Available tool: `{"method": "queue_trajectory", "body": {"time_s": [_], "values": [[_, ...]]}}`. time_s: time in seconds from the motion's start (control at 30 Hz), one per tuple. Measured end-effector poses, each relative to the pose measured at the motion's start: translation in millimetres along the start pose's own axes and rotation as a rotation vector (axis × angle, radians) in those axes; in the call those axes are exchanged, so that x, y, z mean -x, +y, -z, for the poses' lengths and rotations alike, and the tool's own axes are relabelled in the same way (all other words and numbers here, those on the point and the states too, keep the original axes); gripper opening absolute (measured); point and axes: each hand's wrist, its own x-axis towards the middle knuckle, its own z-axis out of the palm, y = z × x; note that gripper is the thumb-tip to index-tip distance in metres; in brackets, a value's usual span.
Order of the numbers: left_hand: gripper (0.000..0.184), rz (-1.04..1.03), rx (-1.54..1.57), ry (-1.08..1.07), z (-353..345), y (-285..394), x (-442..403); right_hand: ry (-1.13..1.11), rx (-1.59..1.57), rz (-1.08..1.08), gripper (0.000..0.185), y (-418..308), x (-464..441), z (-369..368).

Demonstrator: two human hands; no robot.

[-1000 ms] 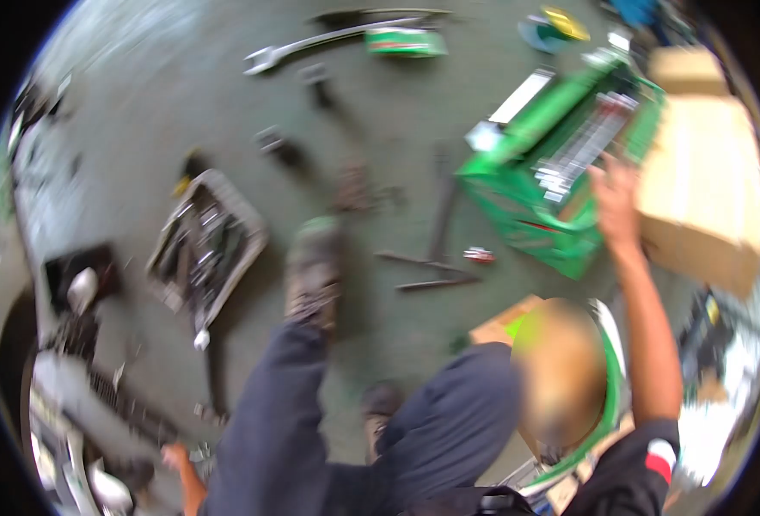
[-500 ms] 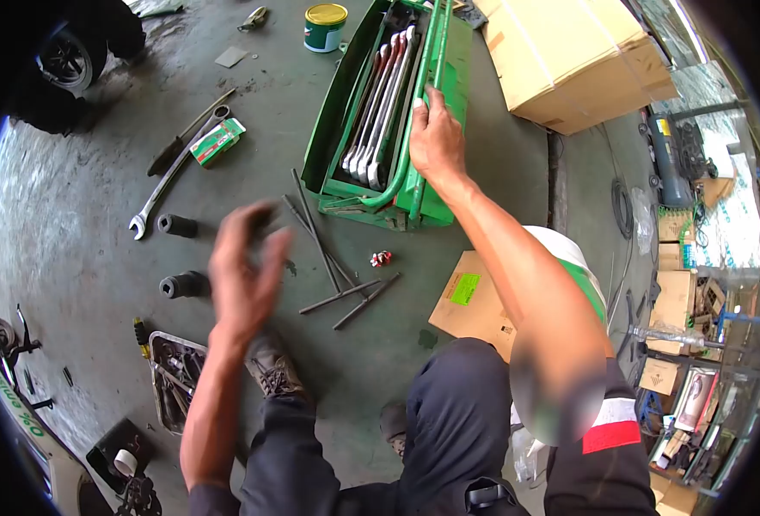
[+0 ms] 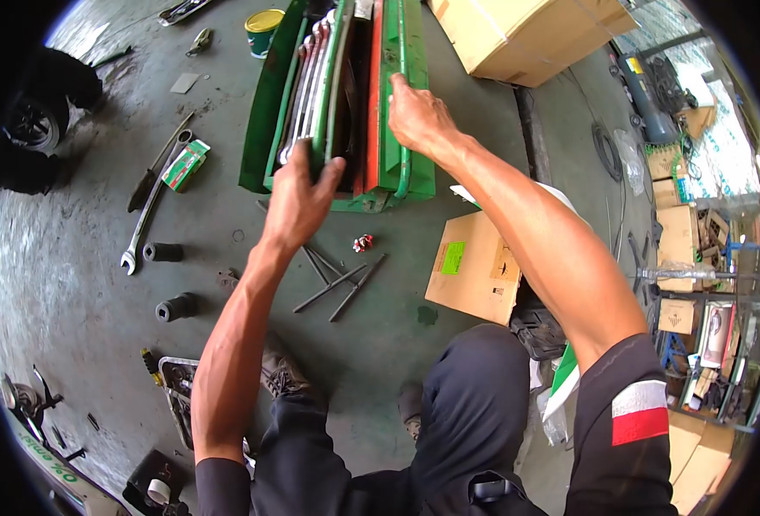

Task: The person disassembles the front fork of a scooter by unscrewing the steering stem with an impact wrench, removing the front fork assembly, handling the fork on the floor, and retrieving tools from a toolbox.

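A green metal toolbox (image 3: 255, 146) stands on the floor ahead, its two sides spread apart around a dark inner space with a red edge. Several silver wrenches (image 3: 309, 86) lie side by side in its left part. My left hand (image 3: 304, 193) is at the near end of the wrenches, by the middle divider; thumb and fingers are apart, though the fingertips are partly blurred. My right hand (image 3: 420, 116) is curled around the green handle bar (image 3: 404, 163) on the toolbox's right side.
Wrench and small green box (image 3: 186, 164) lie left, near two black sockets (image 3: 163, 252). T-shaped bars (image 3: 328, 288) and a small red-white item (image 3: 363, 243) lie before the toolbox. Cardboard boxes (image 3: 526, 43) stand back right; a flat carton (image 3: 475, 267) is nearer. A metal tray (image 3: 178, 378) lies left.
My left hand has moved forward and right onto the toolbox. My right hand has drawn the handle side rightward, and the toolbox stands wider open. The view has shifted slightly.
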Motion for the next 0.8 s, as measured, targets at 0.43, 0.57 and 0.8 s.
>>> {"method": "queue_trajectory", "body": {"time_s": [0.43,0.57,0.8], "values": [[0.093,-0.085,-0.239,0.059,-5.1,28.5,-4.0,-0.063,-0.085,0.081,0.058,76.9,-15.5,18.1],[0.090,-0.214,-0.396,0.050,-14.9,27.2,-15.3,-0.384,0.180,0.059,0.043,116.7,-3.0,0.5],[0.071,-0.191,-0.391,-0.058,-24.1,21.7,-18.1,-0.568,0.472,0.045,0.071,98.7,-12.7,-43.1]]}}
